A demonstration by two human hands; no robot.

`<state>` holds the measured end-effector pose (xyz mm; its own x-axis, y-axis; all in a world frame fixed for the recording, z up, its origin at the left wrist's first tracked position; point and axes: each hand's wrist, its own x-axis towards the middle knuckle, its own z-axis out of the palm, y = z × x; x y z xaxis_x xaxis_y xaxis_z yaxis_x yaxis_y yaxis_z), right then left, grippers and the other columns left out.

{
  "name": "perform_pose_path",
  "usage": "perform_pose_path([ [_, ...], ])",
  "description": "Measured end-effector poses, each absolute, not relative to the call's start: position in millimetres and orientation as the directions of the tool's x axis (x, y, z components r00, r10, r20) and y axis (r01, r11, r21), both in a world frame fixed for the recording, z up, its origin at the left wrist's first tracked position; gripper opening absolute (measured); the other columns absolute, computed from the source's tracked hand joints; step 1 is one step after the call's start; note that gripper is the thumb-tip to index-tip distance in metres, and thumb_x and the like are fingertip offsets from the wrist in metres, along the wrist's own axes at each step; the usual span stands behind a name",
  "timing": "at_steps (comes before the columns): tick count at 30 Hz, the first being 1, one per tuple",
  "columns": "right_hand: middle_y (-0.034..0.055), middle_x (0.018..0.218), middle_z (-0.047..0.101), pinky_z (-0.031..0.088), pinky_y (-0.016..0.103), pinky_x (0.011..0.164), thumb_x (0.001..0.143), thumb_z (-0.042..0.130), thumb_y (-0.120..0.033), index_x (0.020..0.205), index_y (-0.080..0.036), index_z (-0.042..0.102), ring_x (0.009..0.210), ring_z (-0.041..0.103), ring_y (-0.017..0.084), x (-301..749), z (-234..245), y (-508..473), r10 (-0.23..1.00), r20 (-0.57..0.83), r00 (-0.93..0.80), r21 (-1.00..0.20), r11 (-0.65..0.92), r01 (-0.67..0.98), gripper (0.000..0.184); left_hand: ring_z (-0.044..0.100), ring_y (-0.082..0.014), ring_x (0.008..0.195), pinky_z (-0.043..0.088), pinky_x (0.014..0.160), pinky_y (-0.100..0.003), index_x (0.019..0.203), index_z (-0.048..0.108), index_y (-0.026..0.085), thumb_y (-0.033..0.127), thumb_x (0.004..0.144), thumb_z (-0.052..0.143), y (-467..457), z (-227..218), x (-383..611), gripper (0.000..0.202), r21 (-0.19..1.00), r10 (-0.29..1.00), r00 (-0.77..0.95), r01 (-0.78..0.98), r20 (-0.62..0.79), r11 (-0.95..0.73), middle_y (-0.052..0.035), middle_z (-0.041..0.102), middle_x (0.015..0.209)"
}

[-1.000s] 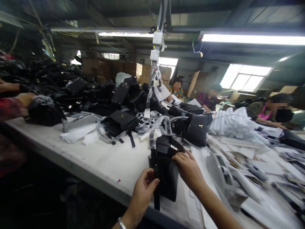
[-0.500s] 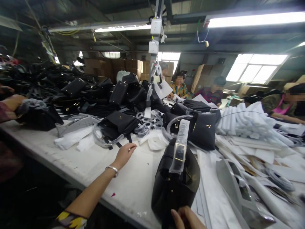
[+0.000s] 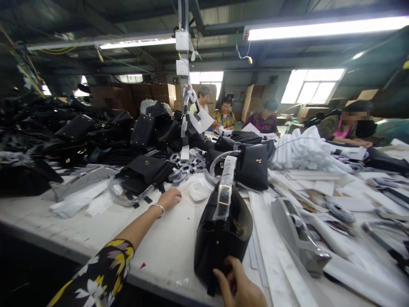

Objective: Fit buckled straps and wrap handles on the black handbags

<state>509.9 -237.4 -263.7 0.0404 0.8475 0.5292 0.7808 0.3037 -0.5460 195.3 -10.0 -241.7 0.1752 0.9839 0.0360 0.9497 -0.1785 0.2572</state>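
A black handbag stands on the white table, its plastic-wrapped handle with a gold buckle raised over it. At its near lower end is my right hand, with thumb and fingers closed on the bag's edge. My left hand is over the table left of the bag, its fingers curled together; whatever they hold, if anything, is hidden. Close to that hand lie a white sheet piece and a flat black bag with a wrapped strap. Another black bag with a gold clasp stands behind.
A grey tape dispenser and long white strips lie to the right. Bundled white foam rolls sit beyond them. Black bags are heaped at the back left. A post with sockets rises behind, with several people working farther off.
The view has swung to the right. My left hand has moved forward toward the white sheet piece, and its fingers are more curled. My right hand stays at the handbag's lower end.
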Motion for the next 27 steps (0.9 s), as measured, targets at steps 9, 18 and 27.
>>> perform_pose_path([
  [9, -0.0009, 0.052, 0.065, 0.032, 0.026, 0.042, 0.099, 0.034, -0.058, 0.075, -0.025, 0.059, 0.044, 0.065, 0.018, 509.5, -248.4, -244.7, 0.863, 0.501, -0.064, -0.442, 0.318, 0.839, 0.048, 0.064, -0.0225, 0.102, 0.054, 0.088, -0.044, 0.12, 0.06, 0.017, 0.033, 0.094, 0.059, -31.0, -238.0, 194.0, 0.03, 0.251, 0.981, 0.155, 0.951, 0.12, -0.181, -0.0092, 0.063, 0.12],
  [18, 0.0033, 0.078, 0.073, 0.049, 0.022, 0.055, 0.099, 0.043, -0.045, 0.093, -0.023, 0.062, 0.064, 0.072, 0.018, 517.2, -251.3, -251.1, 0.86, 0.5, -0.104, -0.59, 0.426, 0.686, 0.03, 0.064, -0.0226, 0.102, 0.054, 0.088, -0.044, 0.118, 0.061, 0.017, 0.033, 0.094, 0.059, -32.4, -234.7, 204.0, 0.029, 0.298, 0.958, 0.261, 0.911, 0.121, -0.286, -0.0091, 0.063, 0.12],
  [27, 0.0047, 0.075, 0.072, 0.045, 0.024, 0.054, 0.098, 0.048, -0.045, 0.092, -0.02, 0.061, 0.062, 0.07, 0.02, 516.3, -241.3, -253.4, 0.881, 0.473, -0.026, -0.535, 0.31, 0.786, 0.029, 0.064, -0.0212, 0.098, 0.051, 0.089, -0.044, 0.102, 0.065, 0.015, 0.034, 0.092, 0.061, -48.5, -232.8, 191.5, 0.022, 0.37, 0.926, 0.378, 0.861, -0.007, -0.349, -0.0067, 0.067, 0.107],
])
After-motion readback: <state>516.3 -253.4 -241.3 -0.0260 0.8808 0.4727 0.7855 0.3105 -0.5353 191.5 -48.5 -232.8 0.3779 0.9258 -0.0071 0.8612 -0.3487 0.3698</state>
